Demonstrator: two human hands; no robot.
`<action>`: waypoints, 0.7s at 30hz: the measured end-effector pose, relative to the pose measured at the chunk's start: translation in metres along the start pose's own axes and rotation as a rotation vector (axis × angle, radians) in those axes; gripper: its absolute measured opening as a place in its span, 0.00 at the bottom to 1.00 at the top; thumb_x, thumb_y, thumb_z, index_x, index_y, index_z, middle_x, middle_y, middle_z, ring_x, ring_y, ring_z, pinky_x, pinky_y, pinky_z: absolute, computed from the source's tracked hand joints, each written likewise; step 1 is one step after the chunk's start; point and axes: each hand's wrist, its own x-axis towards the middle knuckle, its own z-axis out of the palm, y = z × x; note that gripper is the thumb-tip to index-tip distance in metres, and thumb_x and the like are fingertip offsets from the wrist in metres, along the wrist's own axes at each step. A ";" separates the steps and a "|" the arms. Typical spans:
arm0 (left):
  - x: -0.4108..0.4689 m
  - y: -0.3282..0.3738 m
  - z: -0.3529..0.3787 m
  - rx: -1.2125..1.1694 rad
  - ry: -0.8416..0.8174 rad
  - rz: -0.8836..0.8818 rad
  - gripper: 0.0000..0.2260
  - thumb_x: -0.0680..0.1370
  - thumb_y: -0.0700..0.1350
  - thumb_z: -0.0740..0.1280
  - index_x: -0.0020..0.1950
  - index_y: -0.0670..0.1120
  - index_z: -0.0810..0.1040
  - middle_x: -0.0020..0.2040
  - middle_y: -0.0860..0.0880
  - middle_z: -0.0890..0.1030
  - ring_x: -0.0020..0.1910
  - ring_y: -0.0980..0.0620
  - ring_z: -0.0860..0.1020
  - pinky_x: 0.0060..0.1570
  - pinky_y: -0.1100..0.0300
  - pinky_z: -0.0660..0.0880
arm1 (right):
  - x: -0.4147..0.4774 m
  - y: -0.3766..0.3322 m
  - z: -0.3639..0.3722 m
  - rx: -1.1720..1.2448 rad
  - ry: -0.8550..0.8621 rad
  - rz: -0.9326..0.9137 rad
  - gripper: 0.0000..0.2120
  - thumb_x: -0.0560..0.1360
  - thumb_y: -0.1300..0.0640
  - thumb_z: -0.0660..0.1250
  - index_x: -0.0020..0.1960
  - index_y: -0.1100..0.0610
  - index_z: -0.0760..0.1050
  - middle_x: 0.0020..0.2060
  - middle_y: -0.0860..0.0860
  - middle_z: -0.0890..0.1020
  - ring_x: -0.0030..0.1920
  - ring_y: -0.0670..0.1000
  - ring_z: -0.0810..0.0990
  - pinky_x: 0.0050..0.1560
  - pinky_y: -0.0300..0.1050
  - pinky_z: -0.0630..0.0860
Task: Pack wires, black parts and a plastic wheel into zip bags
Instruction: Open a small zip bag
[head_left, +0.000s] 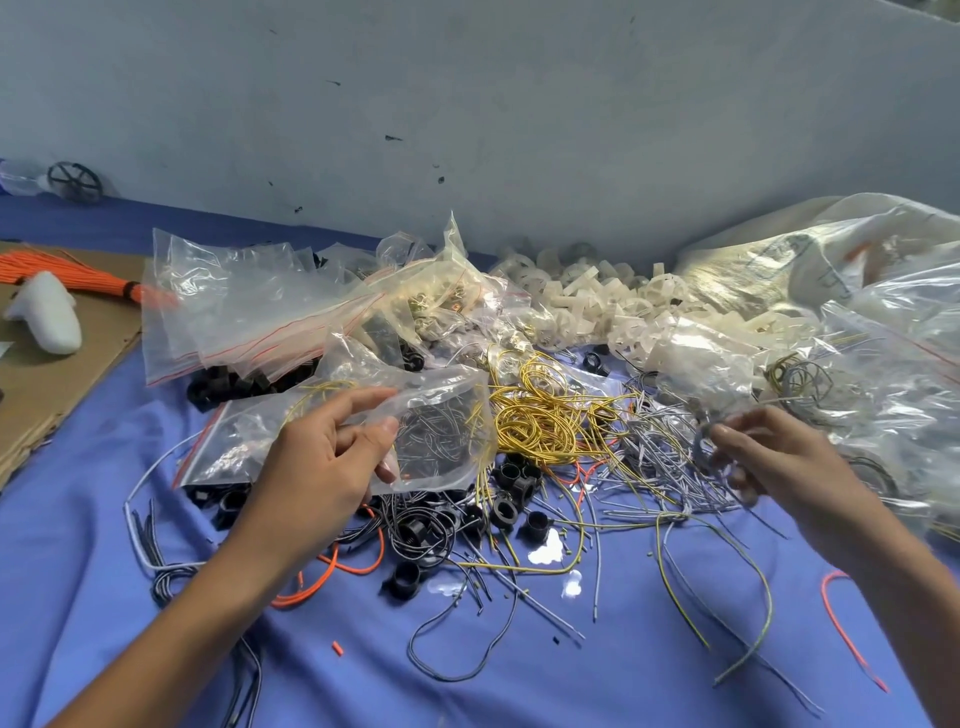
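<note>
My left hand (324, 457) pinches a clear zip bag (441, 431) above the table; grey and yellow wires show inside it. My right hand (769, 457) grips a small coil of grey wire (709, 449), blurred by motion. Between the hands lies a tangle of yellow wires (540, 415) and grey wires (654, 441). Black parts (511, 488) are scattered under and below the bag. A heap of white plastic wheels (618, 301) sits at the back.
A stack of empty zip bags (244, 306) lies at the left of the pile. Large plastic sacks (857, 291) crowd the right. On cardboard (57, 374) at far left are orange wires (67, 275) and a white object (49, 317). Loose wires cover the blue cloth (571, 675).
</note>
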 end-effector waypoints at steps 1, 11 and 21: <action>0.000 0.000 0.000 0.001 -0.003 0.000 0.10 0.81 0.50 0.67 0.59 0.64 0.78 0.33 0.47 0.83 0.27 0.56 0.75 0.29 0.63 0.75 | -0.004 -0.008 0.008 0.127 -0.038 0.024 0.11 0.70 0.54 0.71 0.47 0.61 0.76 0.33 0.57 0.82 0.27 0.49 0.75 0.24 0.40 0.72; -0.004 0.004 0.005 0.015 -0.048 -0.039 0.15 0.73 0.56 0.68 0.60 0.63 0.78 0.31 0.50 0.81 0.30 0.35 0.73 0.34 0.52 0.71 | -0.046 -0.066 0.112 0.600 -0.575 0.192 0.05 0.72 0.62 0.71 0.47 0.57 0.84 0.40 0.60 0.82 0.35 0.54 0.82 0.35 0.41 0.81; -0.021 0.015 0.010 0.600 -0.005 0.167 0.16 0.81 0.58 0.61 0.68 0.62 0.75 0.28 0.56 0.74 0.34 0.52 0.77 0.34 0.58 0.68 | -0.038 -0.080 0.217 0.731 -0.523 0.436 0.07 0.78 0.70 0.63 0.52 0.73 0.77 0.43 0.62 0.82 0.43 0.54 0.81 0.43 0.39 0.83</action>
